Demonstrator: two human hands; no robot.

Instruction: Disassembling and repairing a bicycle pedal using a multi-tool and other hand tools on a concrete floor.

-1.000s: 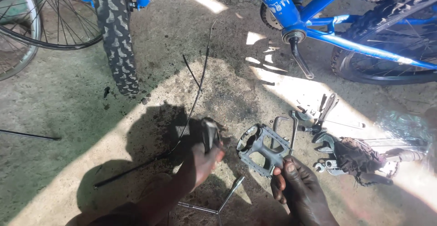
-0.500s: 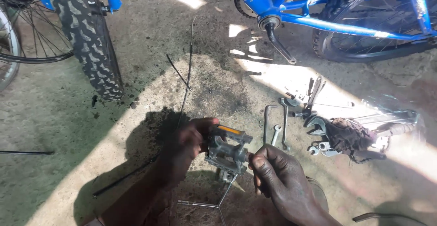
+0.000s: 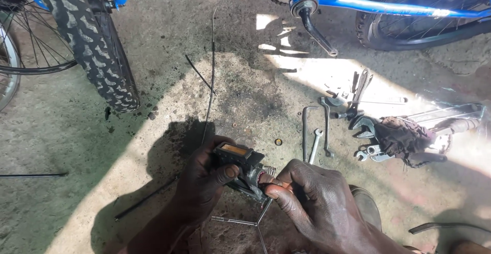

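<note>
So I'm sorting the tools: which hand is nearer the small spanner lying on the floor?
Right hand: just below the spanner. The left hand sits farther left, gripping the pedal.

Left hand [image 3: 204, 185]: bare, no glove, no ring or watch in sight.
Right hand [image 3: 312, 200]: bare too, broad back and knuckles showing, fingers smudged with dark grime.
Forearms: uncovered down to the picture's bottom edge (no sleeve or cuff reaches into view).
Fingernails: short, unpainted.
</note>
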